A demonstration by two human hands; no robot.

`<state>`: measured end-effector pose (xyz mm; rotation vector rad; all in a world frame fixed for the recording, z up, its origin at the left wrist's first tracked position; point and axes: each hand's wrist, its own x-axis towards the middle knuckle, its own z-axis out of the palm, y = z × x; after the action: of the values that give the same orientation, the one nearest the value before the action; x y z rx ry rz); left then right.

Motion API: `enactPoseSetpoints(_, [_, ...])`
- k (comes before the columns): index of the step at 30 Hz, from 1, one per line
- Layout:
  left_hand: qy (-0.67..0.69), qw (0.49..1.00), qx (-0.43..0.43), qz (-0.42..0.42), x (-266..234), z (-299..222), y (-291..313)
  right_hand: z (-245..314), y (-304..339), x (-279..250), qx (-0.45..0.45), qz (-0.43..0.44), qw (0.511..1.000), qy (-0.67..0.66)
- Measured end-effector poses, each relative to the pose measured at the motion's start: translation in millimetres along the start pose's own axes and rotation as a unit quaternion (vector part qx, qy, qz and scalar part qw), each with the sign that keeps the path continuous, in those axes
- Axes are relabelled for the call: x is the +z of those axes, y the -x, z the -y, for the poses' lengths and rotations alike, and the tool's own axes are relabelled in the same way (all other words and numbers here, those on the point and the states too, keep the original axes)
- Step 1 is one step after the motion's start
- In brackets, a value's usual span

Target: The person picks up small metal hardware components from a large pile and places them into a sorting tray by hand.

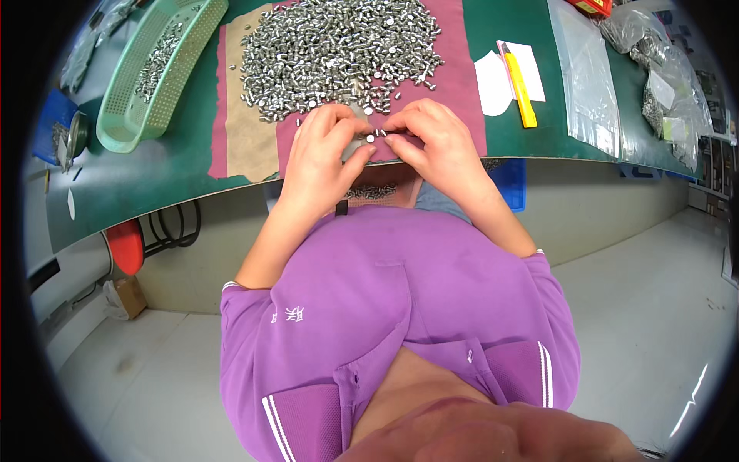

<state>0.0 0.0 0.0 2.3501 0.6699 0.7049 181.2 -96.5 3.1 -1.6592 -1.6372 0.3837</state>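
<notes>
Both hands are low over the near edge of a maroon cloth point(463, 108), fingertips close together. My left hand point(323, 150) has thumb and forefinger apart around a small round-headed metal stud point(370, 138); a greyish translucent piece lies partly under this hand. Opposite it, my right hand point(433, 142) has thumb and forefinger drawn together at another small metal stud point(382, 133), which seems pinched at their tips. Beyond the fingers spreads a large heap of shiny metal studs point(339, 58), with a few loose ones at its near side.
A green perforated basket point(115, 127) with more studs stands at left, beside a blue bin point(52, 127). To the right lie a yellow utility knife point(523, 92), white paper pieces point(493, 81) and clear plastic bags point(589, 85). Below the table edge a pink container point(385, 198) holds studs.
</notes>
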Motion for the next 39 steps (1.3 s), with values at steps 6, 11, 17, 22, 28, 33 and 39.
enactPoseSetpoints(6, [-0.023,0.999,0.033,-0.015,4,3,-6,-2,-5,0,-0.007,0.003,1.0,0.023])
enactPoseSetpoints(11, [0.006,0.999,0.015,-0.029,4,3,-4,2,-6,5,-0.034,-0.006,0.999,0.028])
enactPoseSetpoints(17, [0.022,0.999,0.023,-0.011,0,4,-4,-3,-4,5,-0.044,-0.009,0.998,0.035])
enactPoseSetpoints(22, [0.049,0.999,0.003,0.017,-7,-1,-2,-1,3,2,-0.032,0.01,0.999,0.031])
enactPoseSetpoints(28, [0.03,0.999,-0.012,0.022,-5,-1,-1,1,2,6,-0.041,-0.004,0.999,0.025])
enactPoseSetpoints(33, [0.018,1.0,-0.005,0.023,-5,0,-2,2,3,5,-0.041,-0.004,0.999,0.03])
enactPoseSetpoints(39, [0.006,1.0,-0.003,0.0,-3,-2,-1,0,7,5,0.005,-0.015,1.0,-0.016])
